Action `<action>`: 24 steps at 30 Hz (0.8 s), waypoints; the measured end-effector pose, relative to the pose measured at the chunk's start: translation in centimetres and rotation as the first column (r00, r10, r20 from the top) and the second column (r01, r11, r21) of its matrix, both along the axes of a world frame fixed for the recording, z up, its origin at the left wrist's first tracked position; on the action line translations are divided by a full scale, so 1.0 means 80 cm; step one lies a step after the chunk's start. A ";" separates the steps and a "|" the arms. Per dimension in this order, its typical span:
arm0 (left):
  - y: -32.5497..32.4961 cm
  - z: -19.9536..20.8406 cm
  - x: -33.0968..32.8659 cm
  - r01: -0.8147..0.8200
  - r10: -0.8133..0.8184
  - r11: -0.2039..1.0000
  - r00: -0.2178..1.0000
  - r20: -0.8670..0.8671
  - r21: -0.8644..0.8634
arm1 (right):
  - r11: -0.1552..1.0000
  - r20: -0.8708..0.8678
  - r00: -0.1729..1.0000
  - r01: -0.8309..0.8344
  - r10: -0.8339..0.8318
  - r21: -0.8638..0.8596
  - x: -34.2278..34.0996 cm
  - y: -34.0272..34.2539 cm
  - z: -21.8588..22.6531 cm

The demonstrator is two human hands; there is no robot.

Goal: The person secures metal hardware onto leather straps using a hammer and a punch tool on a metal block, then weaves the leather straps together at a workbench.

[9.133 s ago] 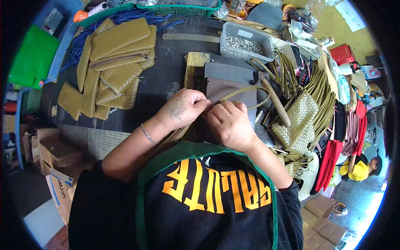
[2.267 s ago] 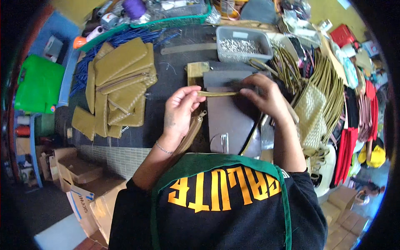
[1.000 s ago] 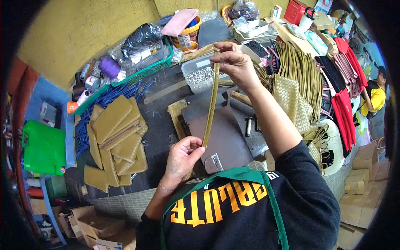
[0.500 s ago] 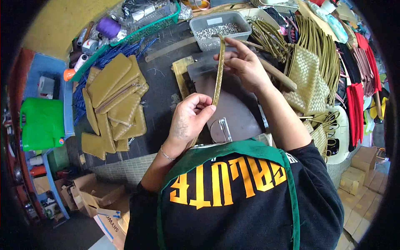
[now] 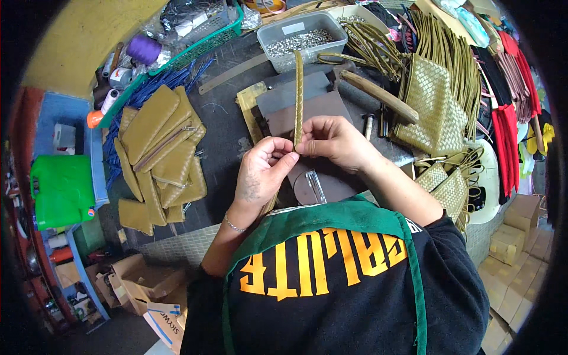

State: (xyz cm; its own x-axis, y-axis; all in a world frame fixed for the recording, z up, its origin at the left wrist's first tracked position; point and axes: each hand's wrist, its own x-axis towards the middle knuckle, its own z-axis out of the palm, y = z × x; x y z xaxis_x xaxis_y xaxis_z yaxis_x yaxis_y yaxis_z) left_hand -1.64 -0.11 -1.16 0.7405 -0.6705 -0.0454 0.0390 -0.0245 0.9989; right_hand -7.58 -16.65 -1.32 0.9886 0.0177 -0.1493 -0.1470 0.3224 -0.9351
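An olive-gold woven strap stands up in front of me, its far end near the tub of studs. My left hand pinches the strap's lower part between thumb and fingers. Close against it, my right hand is closed on the strap too, fingertips almost touching the left ones. A strip of the same colour runs down behind my left wrist toward my body. Below the hands lies a brown board with a shiny metal piece on it.
Flat olive pouches are piled on the left. A clear tub of small metal studs stands at the back. On the right lie a wooden-handled hammer, woven olive panels and bundled straps. A green jug is far left.
My right hand has come down from the strap's far end to beside my left hand and now pinches the strap there. The view has shifted slightly.
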 end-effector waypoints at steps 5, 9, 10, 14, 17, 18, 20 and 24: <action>0.010 0.008 0.008 -0.318 0.135 0.908 0.840 0.525 0.274 | 1.000 -0.017 1.000 0.005 -0.005 0.014 0.002 0.003 -0.004; 0.026 0.008 0.015 -0.059 -0.143 0.810 0.945 0.293 0.583 | 0.995 -0.066 0.994 0.092 -0.090 0.027 0.001 0.004 0.001; 0.026 0.010 0.014 -0.007 -0.149 0.825 0.962 0.229 0.565 | 0.997 -0.074 0.995 0.072 -0.071 0.013 0.002 0.003 0.003; 0.032 -0.007 0.021 0.001 -0.037 0.945 0.994 0.104 0.326 | 0.999 -0.083 0.996 0.045 -0.045 0.002 0.002 0.003 0.007; 0.031 -0.004 0.019 -0.045 0.056 0.995 0.992 -0.116 0.093 | 0.996 -0.150 0.986 0.082 -0.075 0.047 0.004 0.007 0.014; 0.027 -0.003 0.016 -0.089 0.099 0.993 0.986 -0.136 0.078 | 0.994 -0.141 0.988 0.073 -0.061 0.081 0.005 0.008 0.012; 0.026 -0.001 0.013 -0.065 0.074 0.990 0.995 -0.072 0.123 | 0.989 -0.137 0.989 0.069 -0.051 0.128 0.009 0.014 0.009; 0.025 -0.003 0.010 -0.092 0.074 0.979 0.992 0.102 0.184 | 0.983 -0.099 0.993 0.084 -0.068 0.166 0.017 0.029 0.005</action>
